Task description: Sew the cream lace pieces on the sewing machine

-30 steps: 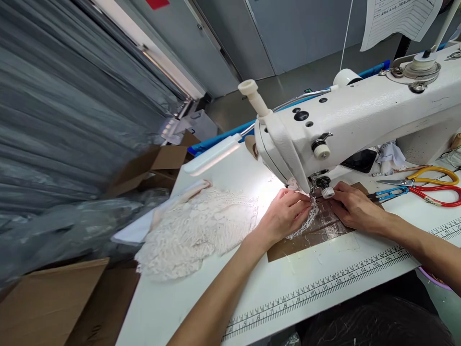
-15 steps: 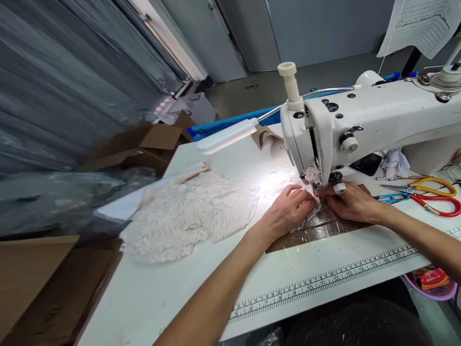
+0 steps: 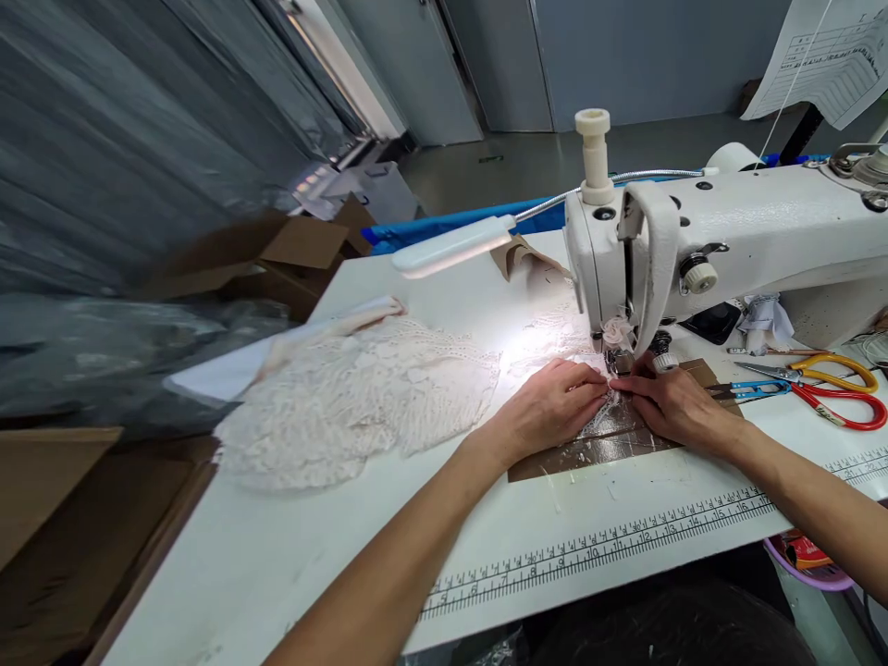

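Observation:
At the front of the white sewing machine, my left hand is closed on the edge of white lace fabric, just left of the presser foot. My right hand pinches the same edge from the other side, its fingertips meeting those of my left hand in front of the foot. Most of the edge between them is hidden by the fingers. A small pale ruffled rosette sits on the machine head above the foot. Under the hands lies a brown shiny plate.
A gathered white lace piece lies left on the table. To the right are scissors with red and yellow handles and blue thread snips. A lamp hangs over the fabric. Cardboard boxes stand beyond the left edge.
The view has shifted, so the machine appears further right. My right fingertips have come from beside the needle to the front of the foot, against my left fingertips.

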The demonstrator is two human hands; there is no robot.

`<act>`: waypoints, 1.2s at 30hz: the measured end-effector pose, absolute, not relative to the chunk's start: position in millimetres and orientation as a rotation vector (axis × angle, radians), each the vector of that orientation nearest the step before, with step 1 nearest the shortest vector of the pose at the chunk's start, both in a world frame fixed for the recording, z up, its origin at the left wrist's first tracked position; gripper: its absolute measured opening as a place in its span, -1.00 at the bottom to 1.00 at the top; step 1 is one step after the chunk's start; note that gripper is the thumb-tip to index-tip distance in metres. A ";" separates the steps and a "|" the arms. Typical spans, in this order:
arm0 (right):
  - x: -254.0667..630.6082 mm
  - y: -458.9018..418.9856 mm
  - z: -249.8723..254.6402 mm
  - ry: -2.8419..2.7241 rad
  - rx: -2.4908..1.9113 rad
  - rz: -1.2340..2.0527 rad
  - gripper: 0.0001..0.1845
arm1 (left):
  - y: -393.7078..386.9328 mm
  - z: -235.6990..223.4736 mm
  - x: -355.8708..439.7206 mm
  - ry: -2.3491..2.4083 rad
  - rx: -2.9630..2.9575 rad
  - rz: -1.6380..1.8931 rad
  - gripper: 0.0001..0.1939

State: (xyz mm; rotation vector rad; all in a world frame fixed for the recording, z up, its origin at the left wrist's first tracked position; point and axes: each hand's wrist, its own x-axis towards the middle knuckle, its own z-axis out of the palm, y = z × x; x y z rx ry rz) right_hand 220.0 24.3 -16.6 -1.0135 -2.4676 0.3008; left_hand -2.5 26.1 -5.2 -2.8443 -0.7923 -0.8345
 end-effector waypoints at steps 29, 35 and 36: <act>221.2 25.5 -13.8 -2.433 -0.966 0.399 -0.60 | 23.0 -5.0 1.4 -0.708 -2.771 -0.907 -0.89; 221.2 26.1 -15.9 -2.428 -0.930 0.365 -0.62 | 24.0 -5.2 0.7 -0.686 -2.796 -0.811 -0.85; 221.4 26.0 -16.3 -2.426 -0.931 0.367 -0.61 | 23.8 -4.6 0.9 -0.680 -2.785 -0.797 -0.84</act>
